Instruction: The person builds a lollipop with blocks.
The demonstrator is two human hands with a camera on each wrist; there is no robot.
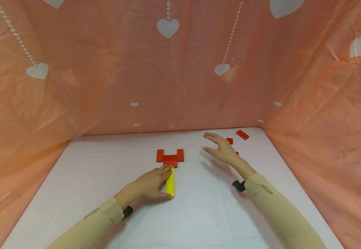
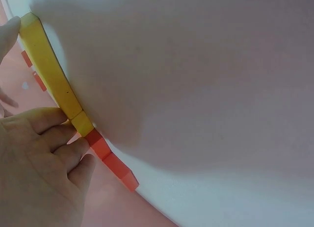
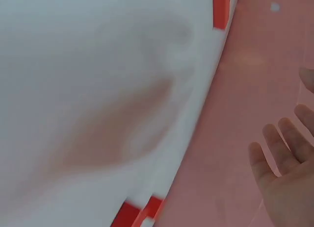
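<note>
Long yellow rectangular block (image 1: 170, 185) lies on the white desk (image 1: 205, 218), the left hand (image 1: 147, 183) gripping it, thumb at its near end, fingers at its far end. Just beyond that far end sits a group of flat red rectangular blocks (image 1: 170, 158). Right of the yellow block, the right hand (image 1: 222, 150) hovers, fingers apart, holding nothing; loose red blocks (image 1: 242, 135) lie farther right. A seam (image 2: 77, 115) beside the left fingers might mark a second yellow piece (image 2: 83, 124).

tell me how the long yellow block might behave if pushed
The long yellow block looks stiff, judging by its straight edges. It seems unlikely to roll, given its flat sides. Pushed forward, it may nudge the red block close to its far end.
</note>
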